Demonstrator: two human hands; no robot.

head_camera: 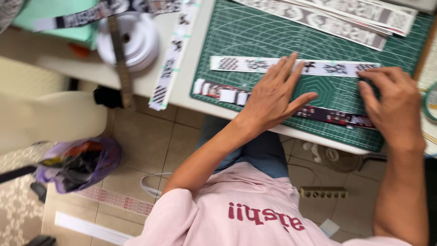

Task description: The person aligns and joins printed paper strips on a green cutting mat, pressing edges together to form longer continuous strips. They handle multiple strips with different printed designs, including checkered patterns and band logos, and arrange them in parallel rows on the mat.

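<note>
Left hand: flat, palm down, fingers spread and extended, pointing up and right, thumb splayed to the right. Bare left forearm runs down-left from the wrist to a pink sleeve. Right hand: palm down, knuckles raised, fingers curled with tips pressing down toward the left. Right forearm bare, dropping almost straight down. Hands near each other, not touching.

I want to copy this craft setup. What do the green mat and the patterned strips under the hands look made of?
The green mat looks like matte rubbery plastic, with a printed white grid. The white strip looks like flat woven ribbon or paper; blur leaves it open. The dark strip, pressed by the left hand and right hand, looks like the same kind of band.
</note>
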